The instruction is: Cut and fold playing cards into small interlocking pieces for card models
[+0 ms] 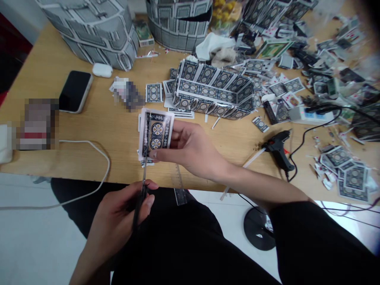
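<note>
While the left hand (118, 213) is gripping a pair of scissors (143, 192), the right hand (197, 152) is holding a patterned playing card (162, 132) over the near part of the wooden table (124, 134), left of the view's centre. The card's long axis is running away from the person, its far end leaning slightly right, and its ornate back is facing up towards the head. The scissors are pointing away from the body, almost in line with the card's long side; their blades are meeting its near edge close to the left corner. How far the blades are parting cannot be told.

The right forearm is reaching in from the lower right, with a black sleeve (314, 233) covering its upper part. The thumb is pressing on the card's near end and pointing left, while the fingers are curling in behind it. The left forearm is rising from the bottom left, and that hand is closing around the dark handles, thumb and forefinger pointing right.

Beyond the card, an open box made of cards (203, 107) is lying lengthwise across the table. A glue gun (279, 148) is resting to the right, and a clear ruler (179, 194) is jutting past the table's near edge.
</note>
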Demonstrator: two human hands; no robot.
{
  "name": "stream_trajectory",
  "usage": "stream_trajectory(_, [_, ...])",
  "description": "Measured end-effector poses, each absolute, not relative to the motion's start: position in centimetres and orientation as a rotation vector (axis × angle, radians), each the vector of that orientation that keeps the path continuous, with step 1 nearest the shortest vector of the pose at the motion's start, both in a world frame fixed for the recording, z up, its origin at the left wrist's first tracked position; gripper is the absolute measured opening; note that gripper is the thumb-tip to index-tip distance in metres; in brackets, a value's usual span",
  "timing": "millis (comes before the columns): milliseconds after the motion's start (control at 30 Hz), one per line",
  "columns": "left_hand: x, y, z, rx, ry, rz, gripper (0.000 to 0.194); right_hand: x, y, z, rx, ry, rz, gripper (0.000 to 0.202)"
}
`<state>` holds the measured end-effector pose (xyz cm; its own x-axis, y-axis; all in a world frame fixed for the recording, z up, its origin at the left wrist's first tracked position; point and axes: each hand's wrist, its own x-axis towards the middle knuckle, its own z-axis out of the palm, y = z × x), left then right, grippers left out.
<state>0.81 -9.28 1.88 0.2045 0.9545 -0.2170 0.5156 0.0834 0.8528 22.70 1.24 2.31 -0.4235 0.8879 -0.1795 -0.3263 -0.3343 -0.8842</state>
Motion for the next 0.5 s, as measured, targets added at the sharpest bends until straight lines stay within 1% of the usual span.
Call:
stream_trajectory(233, [0.98,-9.29,1.96,1.567,1.435,0.601,0.014,22.68,1.18,2.35,-0.848,-1.006,1.862,0.035])
stream_trajectory(500, [1.36,-9.15,1.98,1.634,1.450,0.607,0.022,22.79,1.25,2.43,-0.873,-1.045,1.834,0.031])
